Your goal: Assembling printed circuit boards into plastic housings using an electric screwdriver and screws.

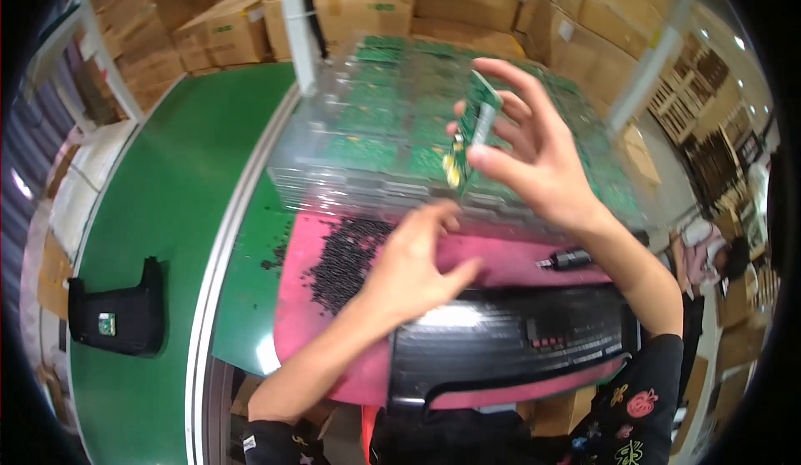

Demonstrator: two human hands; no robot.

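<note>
My right hand is raised above the stacked clear trays and grips a green circuit board by its edges, between thumb and fingers. The board stands tilted on edge, with pale yellow parts at its lower end. My left hand hovers over the pink mat, thumb spread from the fingers, with nothing in it. Just left of that hand lies a heap of small black screws. A black ribbed plastic housing rests on the mat below my hands.
Clear plastic trays full of green boards are stacked at the far side. A black screwdriver lies right of the middle. On the green conveyor belt at left sits another black housing with a small board. Cardboard boxes stand behind.
</note>
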